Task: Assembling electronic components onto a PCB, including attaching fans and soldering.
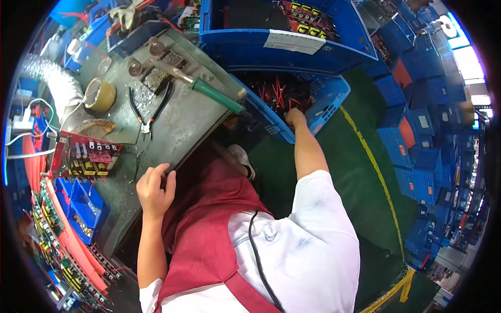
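Observation:
My right hand (296,119) reaches down into a blue crate (327,107) on the right of the bench. Its fingers are curled at the near end of the crate; what they hold, if anything, is hidden. Inside the crate lie several red wires (278,94) over dark parts. Over the bench's near edge hovers my left hand (156,192), fingers loosely bent, thumb apart, nothing in it. Nearest to it on the bench is a red circuit board (88,156) with yellow and silvery components. Black-handled cutters (146,125) lie farther back.
On the metal bench (180,122) rest a green-handled soldering iron (216,95), a roll (100,95) and blue parts bins (81,206). A larger blue crate (235,44) with boards stands beyond. Stacked blue crates (412,135) line the right side, past a yellow floor line (371,156).

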A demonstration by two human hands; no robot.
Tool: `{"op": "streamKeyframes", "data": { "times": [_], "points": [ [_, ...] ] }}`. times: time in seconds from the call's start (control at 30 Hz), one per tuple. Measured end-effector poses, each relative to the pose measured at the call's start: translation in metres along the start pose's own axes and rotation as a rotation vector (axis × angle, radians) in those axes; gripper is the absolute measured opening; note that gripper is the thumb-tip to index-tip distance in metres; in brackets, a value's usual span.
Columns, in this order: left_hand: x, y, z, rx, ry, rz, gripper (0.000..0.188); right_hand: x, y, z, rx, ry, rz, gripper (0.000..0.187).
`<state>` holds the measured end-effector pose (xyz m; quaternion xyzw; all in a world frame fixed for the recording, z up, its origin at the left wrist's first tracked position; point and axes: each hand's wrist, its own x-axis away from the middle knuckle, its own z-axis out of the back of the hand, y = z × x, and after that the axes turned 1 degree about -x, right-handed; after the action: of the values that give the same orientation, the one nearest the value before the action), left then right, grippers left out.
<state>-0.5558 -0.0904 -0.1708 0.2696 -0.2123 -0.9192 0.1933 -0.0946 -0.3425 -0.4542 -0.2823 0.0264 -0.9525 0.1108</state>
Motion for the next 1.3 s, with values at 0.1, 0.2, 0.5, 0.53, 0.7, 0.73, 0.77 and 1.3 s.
{"op": "streamKeyframes", "data": {
  "times": [0.1, 0.2, 0.5, 0.53, 0.7, 0.73, 0.77, 1.3],
  "points": [
    [-0.001, -0.003, -0.004, -0.018, 0.016, -0.038, 0.02, 0.024, -0.019, 0.038, -0.017, 0.149, 0.099, 0.043],
    [-0.001, -0.001, -0.002, 0.017, 0.003, -0.045, 0.019, 0.069, -0.002, 0.11, -0.038, 0.261, 0.297, 0.038],
    [-0.006, 0.041, 0.048, 0.192, 0.058, 0.09, 0.008, 0.33, 0.0, 0.268, -0.483, 0.41, 0.624, 0.023],
    [-0.014, 0.055, 0.058, 0.236, 0.032, 0.062, 0.009, 0.359, -0.007, 0.274, -0.475, 0.44, 0.71, 0.022],
    [-0.051, 0.127, 0.093, 0.757, -0.147, 0.124, 0.022, 0.492, -0.054, 0.289, -0.473, 0.427, 1.219, 0.017],
    [-0.05, 0.137, 0.099, 0.855, -0.221, 0.107, 0.028, 0.507, -0.068, 0.286, -0.472, 0.486, 1.378, 0.02],
    [-0.044, 0.14, 0.112, 0.941, -0.292, 0.1, 0.035, 0.522, -0.086, 0.279, -0.485, 0.534, 1.545, 0.024],
    [0.161, 0.066, 0.299, 0.611, 0.539, 0.502, 0.054, 0.627, -0.256, 0.057, -0.615, -0.532, 1.994, 0.07]
  ]
}}
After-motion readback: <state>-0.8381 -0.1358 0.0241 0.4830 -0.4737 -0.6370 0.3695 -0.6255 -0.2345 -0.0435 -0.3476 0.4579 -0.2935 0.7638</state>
